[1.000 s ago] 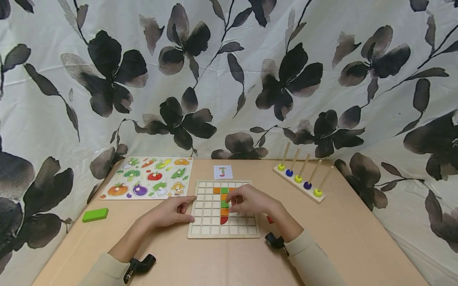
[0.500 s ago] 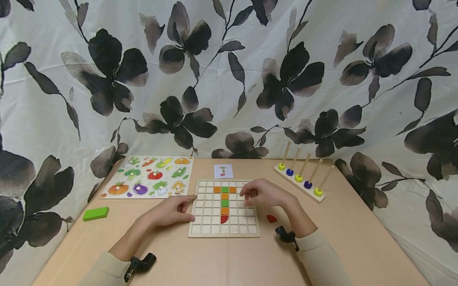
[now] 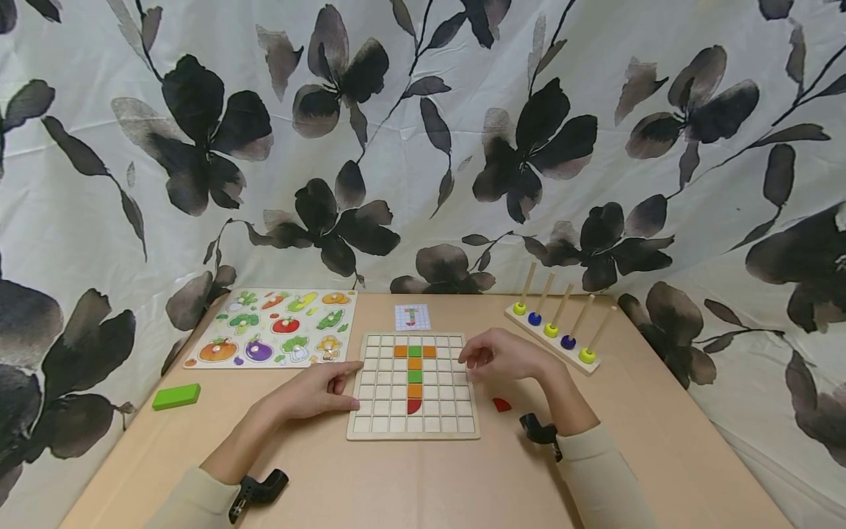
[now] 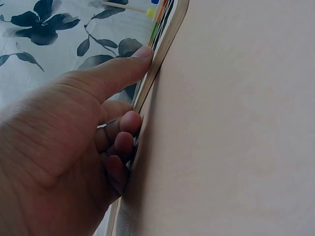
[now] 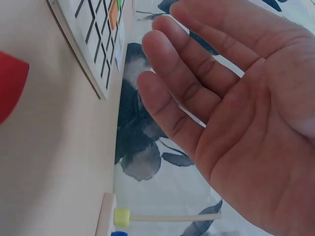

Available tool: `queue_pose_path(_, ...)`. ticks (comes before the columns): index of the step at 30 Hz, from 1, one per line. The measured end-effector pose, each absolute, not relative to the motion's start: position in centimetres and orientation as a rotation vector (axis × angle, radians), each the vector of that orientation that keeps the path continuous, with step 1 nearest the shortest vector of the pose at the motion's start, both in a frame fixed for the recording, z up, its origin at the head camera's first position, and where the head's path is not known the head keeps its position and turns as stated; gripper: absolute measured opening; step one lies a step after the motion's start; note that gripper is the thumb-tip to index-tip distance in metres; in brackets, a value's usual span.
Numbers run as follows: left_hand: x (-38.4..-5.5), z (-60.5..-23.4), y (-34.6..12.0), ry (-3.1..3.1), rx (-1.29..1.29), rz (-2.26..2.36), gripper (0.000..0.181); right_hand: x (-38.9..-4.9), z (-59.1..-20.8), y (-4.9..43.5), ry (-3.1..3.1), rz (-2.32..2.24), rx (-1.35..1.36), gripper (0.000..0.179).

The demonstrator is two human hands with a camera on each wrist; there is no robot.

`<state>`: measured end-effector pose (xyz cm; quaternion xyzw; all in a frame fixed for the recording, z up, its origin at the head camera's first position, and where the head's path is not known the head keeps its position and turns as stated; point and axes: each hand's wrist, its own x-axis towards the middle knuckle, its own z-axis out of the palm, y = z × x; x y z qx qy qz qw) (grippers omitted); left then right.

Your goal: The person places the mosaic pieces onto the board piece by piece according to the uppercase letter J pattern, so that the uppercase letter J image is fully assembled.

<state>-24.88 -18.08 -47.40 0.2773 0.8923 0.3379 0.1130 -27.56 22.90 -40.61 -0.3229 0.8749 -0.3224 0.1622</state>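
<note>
A wooden grid board (image 3: pixel 449 425) lies flat on the table. Orange and green square tiles (image 3: pixel 415 364) form a T on it, with a red rounded tile (image 3: pixel 413 406) at the foot. My left hand (image 3: pixel 311 393) touches the board's left edge with thumb and forefinger set apart; in the left wrist view its other fingers (image 4: pixel 123 142) curl loosely beside that edge. Over the board's right edge hovers my right hand (image 3: pixel 505 356), fingers relaxed and holding nothing, as the right wrist view confirms. Below it, a loose red quarter-round tile (image 3: pixel 502 405) rests on the table.
Behind the board lies a small pattern card (image 3: pixel 413 317). A vegetable puzzle board (image 3: pixel 274 345) and a green block (image 3: pixel 175 397) are at the left. A rack with several upright pegs and yellow and blue beads (image 3: pixel 551 330) stands at the right, before a floral cloth (image 3: pixel 423 147).
My right hand has drawn back rightward from the middle of the grid to its right edge, uncovering the right orange tile and the loose red tile. The left hand stays put.
</note>
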Motion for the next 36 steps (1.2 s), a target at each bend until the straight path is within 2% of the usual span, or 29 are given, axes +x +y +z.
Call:
queue_pose_path(9, -24.9, -47.5, -18.0, 2.620, 0.818, 0.987, 0.078, -27.9, -41.1, 24.5, 2.463, -0.830, -0.900, 0.014)
queue_pose_path(19, -25.0, -47.5, -18.1, 2.627, 0.798, 0.967, 0.078, -28.2, -42.5, 25.7, 2.222, -0.856, -0.662, 0.034)
queue_pose_path(26, -25.0, -47.6, -18.1, 2.626, 0.802, 0.967, 0.078, -28.6, -43.3, 26.0, 2.158, -0.873, -0.580, 0.028)
queue_pose_path(36, -24.9, -47.5, -18.1, 2.625, 0.806, 0.972, 0.078, -28.9, -43.8, 26.0, 2.171, -0.817, -0.602, 0.024)
